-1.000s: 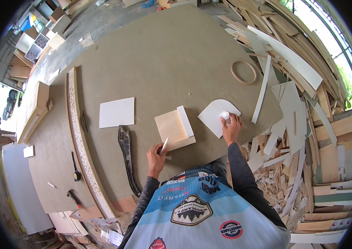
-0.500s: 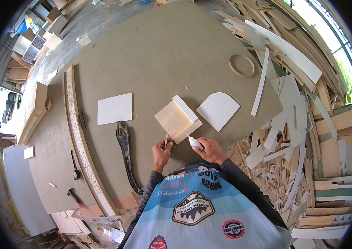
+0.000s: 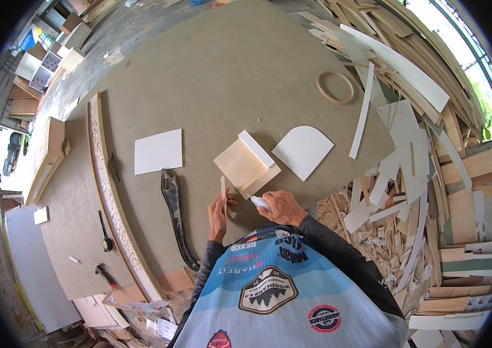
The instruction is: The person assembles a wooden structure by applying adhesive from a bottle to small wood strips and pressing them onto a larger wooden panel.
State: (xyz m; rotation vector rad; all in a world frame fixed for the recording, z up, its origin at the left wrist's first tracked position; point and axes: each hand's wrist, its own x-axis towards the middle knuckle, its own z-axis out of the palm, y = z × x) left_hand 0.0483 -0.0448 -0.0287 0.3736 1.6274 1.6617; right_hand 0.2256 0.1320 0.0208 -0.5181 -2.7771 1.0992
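My left hand is closed on a thin wooden strip, which points away from me. A small white object shows by its fingers, too small to name. In my right hand is a white squeeze bottle, its tip turned toward the left hand. Just beyond both hands lies a square plywood panel with a white-faced strip along its far right side. To its right rests a round-topped white board, and to its left a white rectangular board.
A long black curved piece lies left of my left hand. Farther left are a long patterned board, a black tape measure and a hammer. A wooden ring and white strip lie right, beside heaped offcuts.
The bottle has moved left and its tip has come off the panel's near corner. My left hand has shifted slightly left, and the wooden strip now stands more upright in view.
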